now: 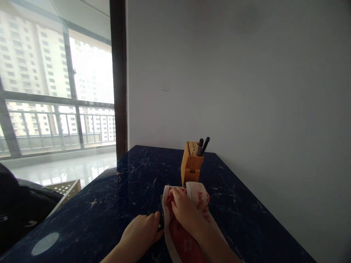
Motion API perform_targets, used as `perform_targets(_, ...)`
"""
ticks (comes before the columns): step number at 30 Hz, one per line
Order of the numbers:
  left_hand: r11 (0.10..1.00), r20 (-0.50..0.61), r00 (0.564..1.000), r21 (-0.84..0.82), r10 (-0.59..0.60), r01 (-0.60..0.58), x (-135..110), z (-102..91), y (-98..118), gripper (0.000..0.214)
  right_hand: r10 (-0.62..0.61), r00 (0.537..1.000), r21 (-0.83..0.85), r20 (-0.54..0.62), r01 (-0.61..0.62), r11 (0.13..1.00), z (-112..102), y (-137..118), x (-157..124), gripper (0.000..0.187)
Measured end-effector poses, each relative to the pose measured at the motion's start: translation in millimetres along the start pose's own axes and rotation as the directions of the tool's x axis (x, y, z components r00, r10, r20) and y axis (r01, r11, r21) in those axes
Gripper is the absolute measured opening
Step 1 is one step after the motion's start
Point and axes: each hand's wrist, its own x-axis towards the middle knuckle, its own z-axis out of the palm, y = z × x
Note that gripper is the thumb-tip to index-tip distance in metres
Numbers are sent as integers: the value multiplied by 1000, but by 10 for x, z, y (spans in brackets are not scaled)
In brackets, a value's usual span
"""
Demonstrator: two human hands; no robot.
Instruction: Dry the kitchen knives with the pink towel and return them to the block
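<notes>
My right hand (184, 210) presses down on a red and white cloth (199, 199) spread on the dark blue marble table (115, 197), its fingers curled into the fabric. My left hand (142, 231) lies just left of the cloth, closed round a dark handle (160, 221) that sticks out from under the cloth's edge; the rest of that object is hidden by the cloth. Just beyond the cloth stands a wooden knife block (191, 162) with two black handles (203, 145) rising from its slots.
A plain white wall runs along the table's right side and back. To the left a dark pillar (119, 78) borders a large window over a balcony railing. A dark bag or chair (19, 204) and a perforated wooden panel (64, 188) sit at the left of the table.
</notes>
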Motion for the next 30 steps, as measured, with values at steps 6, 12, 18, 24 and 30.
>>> perform_targets(6,996,20,996,40,84,-85,-9,-10,3,28,-62,998,55,18,61,997,52,-147,-70,24)
perform_targets(12,1000,3,1000,9,11,-11,0,8,9,26,94,995,-63,-11,-95,994,6,-27,12,27)
perform_targets(18,1000,-25,1000,0,-11,11,3,55,-8,33,150,989,-142,7,-148,979,-20,84,18,31)
perform_targets(24,999,-17,1000,-48,-12,11,11,24,-20,28,27,989,-149,144,-5,989,50,-110,-90,27)
perform_targets(30,999,-19,1000,-39,-1,0,12,11,-10,30,112,976,-178,190,-78,981,46,-97,-135,26)
